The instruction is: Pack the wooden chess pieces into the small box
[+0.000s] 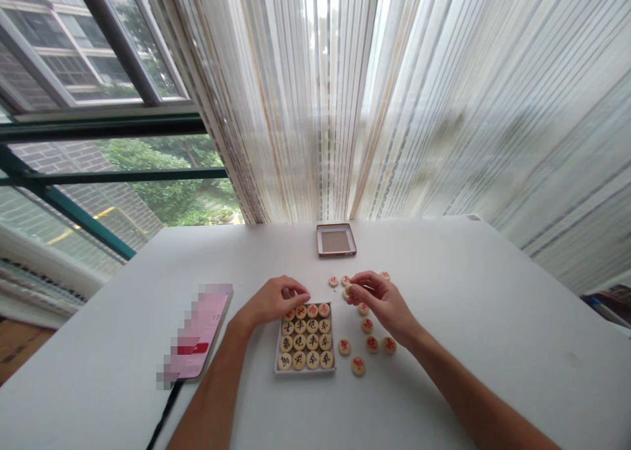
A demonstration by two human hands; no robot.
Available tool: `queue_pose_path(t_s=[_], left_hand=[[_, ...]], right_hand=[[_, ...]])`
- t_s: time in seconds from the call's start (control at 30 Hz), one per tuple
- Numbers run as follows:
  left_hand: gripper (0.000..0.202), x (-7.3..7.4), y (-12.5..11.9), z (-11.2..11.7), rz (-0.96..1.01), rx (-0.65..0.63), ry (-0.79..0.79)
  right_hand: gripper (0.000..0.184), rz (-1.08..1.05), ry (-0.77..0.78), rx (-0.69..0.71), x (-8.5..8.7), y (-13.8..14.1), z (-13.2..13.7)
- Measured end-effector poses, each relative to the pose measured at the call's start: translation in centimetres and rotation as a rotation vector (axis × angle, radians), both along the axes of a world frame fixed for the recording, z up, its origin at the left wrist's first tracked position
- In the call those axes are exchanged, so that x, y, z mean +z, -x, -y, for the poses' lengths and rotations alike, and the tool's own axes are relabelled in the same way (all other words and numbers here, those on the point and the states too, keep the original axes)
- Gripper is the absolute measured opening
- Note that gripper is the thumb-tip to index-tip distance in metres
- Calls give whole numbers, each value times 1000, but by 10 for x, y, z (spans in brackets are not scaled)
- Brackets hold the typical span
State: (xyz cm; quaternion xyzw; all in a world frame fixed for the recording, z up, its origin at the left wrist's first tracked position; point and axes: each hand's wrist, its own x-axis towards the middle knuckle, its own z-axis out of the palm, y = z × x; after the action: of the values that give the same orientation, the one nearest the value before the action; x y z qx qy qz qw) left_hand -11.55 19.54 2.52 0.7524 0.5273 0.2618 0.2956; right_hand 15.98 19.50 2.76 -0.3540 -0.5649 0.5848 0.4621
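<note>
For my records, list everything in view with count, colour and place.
Table: one, white, foreground
Box: one, white, table middle
Boxed pieces: sixteen, pale, twelve marked black, four red, inside
Loose pieces: nine or more, pale, marked red, mostly right of box
Lid: one, brown rim, beyond box
Phone: one, pink-screened, left of box
Cable: one, black, at phone
Curtains: count unclear, white, beyond table
Window panes: several, dark-framed, left
Trees: uncountable, green, outside
Brick walls: some, grey, outside
Dark items: count unclear, right edge
Left hand: one, at box's far edge
Right hand: one, at loose pieces
</note>
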Motion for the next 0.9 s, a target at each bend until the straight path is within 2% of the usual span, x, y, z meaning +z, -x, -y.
queue_pose_path(t_s=[0.1,0.23,0.53,0.63,0.73,0.9], left_hand=[[30,-2,-11,1,-24,39,-81],[32,-2,-25,4,-67,9,-133],[34,-1,-23,3,-141,58,-210],[32,3,-29,6,-47,83,-227],[27,6,-44,13,160,99,-213],[31,4,-68,23,358,-1,-124]], right_hand=[[30,6,-6,-11,1,-1,0],[33,-19,-7,-6,1,-2,0],[44,-77,18,115,-1,0,-2],[44,-81,12,141,-2,0,-1],[42,-64,-24,156,-3,1,2],[38,-40,-72,164,-4,5,6]])
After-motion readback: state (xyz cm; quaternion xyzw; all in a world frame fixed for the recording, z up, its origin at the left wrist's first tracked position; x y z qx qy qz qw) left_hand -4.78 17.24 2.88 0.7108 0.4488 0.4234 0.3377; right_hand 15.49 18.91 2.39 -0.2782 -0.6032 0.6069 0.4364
